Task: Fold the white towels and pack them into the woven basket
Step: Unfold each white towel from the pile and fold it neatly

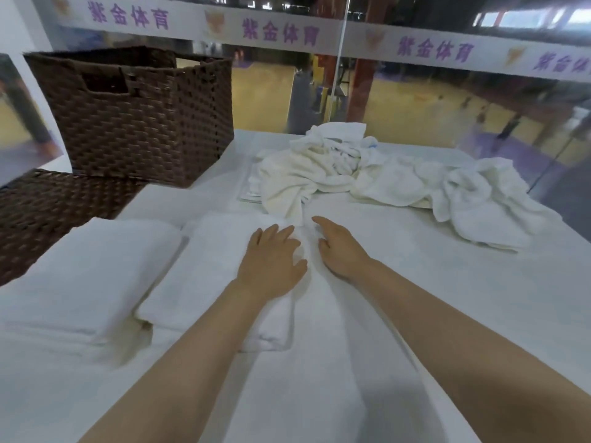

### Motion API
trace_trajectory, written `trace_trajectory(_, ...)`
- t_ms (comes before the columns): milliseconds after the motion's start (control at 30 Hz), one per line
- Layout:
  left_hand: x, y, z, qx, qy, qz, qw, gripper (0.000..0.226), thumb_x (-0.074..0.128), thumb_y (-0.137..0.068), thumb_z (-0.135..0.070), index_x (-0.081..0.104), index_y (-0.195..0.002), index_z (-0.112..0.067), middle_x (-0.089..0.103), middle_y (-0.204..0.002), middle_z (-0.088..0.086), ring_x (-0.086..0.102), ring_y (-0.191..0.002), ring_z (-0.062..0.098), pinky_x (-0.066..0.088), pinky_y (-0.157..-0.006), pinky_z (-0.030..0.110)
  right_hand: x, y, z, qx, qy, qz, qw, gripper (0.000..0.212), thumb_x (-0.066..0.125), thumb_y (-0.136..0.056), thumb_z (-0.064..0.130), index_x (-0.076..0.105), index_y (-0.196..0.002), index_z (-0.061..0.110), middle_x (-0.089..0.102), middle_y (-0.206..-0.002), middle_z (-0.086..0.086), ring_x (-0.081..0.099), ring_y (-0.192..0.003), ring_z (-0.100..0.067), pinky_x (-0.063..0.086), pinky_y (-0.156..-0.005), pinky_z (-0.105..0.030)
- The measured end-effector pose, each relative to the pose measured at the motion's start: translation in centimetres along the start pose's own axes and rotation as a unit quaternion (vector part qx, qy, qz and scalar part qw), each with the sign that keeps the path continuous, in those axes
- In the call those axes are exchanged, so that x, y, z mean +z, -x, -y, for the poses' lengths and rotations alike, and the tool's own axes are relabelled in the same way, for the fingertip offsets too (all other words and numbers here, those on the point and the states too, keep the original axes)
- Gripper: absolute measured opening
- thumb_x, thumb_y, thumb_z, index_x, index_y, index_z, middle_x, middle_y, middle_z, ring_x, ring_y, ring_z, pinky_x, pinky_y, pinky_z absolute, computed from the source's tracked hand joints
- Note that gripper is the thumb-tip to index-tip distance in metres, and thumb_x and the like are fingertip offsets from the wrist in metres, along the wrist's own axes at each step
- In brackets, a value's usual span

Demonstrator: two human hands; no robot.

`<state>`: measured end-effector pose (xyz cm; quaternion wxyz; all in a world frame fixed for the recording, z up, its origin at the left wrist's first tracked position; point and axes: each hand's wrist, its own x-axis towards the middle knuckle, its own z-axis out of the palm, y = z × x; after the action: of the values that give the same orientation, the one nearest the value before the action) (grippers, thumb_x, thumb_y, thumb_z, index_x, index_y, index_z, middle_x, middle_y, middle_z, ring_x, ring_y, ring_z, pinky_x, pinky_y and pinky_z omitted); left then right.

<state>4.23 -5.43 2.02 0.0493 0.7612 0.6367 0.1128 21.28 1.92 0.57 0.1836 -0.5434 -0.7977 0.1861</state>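
A folded white towel (220,276) lies on the white-covered bench (447,314) toward its near left part, and the left hand (271,257) rests flat on its right end, palm down, fingers straight and slightly spread, gripping nothing. The right hand (339,247) lies just beside it, on the bench cover close to the towel's right edge, fingers extended and relaxed with the index finger reaching forward; it holds nothing either. A second folded towel (92,276) sits just to the left of the first, near the bench's left edge. Toward the far edge, a loose heap of unfolded white towels (367,180) spreads from the middle across to the far right corner. A dark brown woven basket (140,113) stands upright at the far left corner, well apart from both hands. Another dark woven piece (48,215) lies in front of it along the left edge.
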Motion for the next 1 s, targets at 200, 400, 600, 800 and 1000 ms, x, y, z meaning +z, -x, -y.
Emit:
trace_trajectory(200,0.1,0.0,0.4,-0.022,0.068,-0.044,0.996,0.069,0.046,-0.095,-0.033,0.017,-0.154,-0.011,0.01,-0.163,0.007,0.012,-0.148,0.017,0.002,-0.119,0.03,2.0,-5.5,1.3,-0.01,0.235,-0.018,0.972,0.047,0.033,-0.1,0.049,0.044,-0.14,0.028,0.052,-0.132,-0.004,0.045,-0.118,-0.03,0.034,-0.088,-0.042)
trace_trajectory(400,0.1,-0.1,0.7,-0.02,0.078,-0.045,0.996,0.066,0.045,-0.095,-0.033,0.02,-0.154,-0.015,0.011,-0.163,0.004,0.012,-0.148,0.016,0.002,-0.119,0.028,3.0,-5.7,0.4,-0.011,0.138,-0.127,0.982,0.027,0.047,-0.097,0.04,0.063,-0.107,0.02,0.062,-0.11,0.001,0.056,-0.1,-0.025,0.041,-0.08,-0.038)
trace_trajectory(600,-0.3,0.5,0.5,-0.003,0.086,-0.064,0.994,0.055,0.049,-0.096,-0.03,0.035,-0.149,-0.02,0.017,-0.161,-0.002,0.016,-0.147,0.014,0.004,-0.117,0.023,1.4,-2.0,-2.1,-0.013,0.012,-0.128,0.992,0.02,0.048,-0.098,0.023,0.05,-0.083,0.01,0.056,-0.079,-0.003,0.054,-0.073,-0.023,0.045,-0.064,-0.04)
trace_trajectory(800,-0.3,0.8,0.3,0.014,0.108,-0.075,0.991,0.052,0.042,-0.086,-0.035,0.057,-0.133,-0.022,0.044,-0.149,-0.005,0.032,-0.142,0.014,0.014,-0.11,0.018,-0.9,4.8,-4.8,0.037,-0.059,-0.172,0.983,0.033,0.042,-0.101,0.026,0.047,-0.074,0.008,0.05,-0.066,-0.003,0.046,-0.061,-0.017,0.034,-0.055,-0.032)
trace_trajectory(1000,-0.3,1.0,-0.7,-0.004,0.049,-0.091,0.995,0.044,0.054,-0.093,-0.018,0.053,-0.136,-0.017,0.054,-0.14,0.001,0.041,-0.136,0.021,0.03,-0.109,0.032,-2.3,10.5,-6.2,-0.003,-0.035,-0.17,0.985,0.035,0.042,-0.101,0.033,0.049,-0.072,0.014,0.052,-0.068,0.003,0.049,-0.067,-0.015,0.037,-0.058,-0.028)
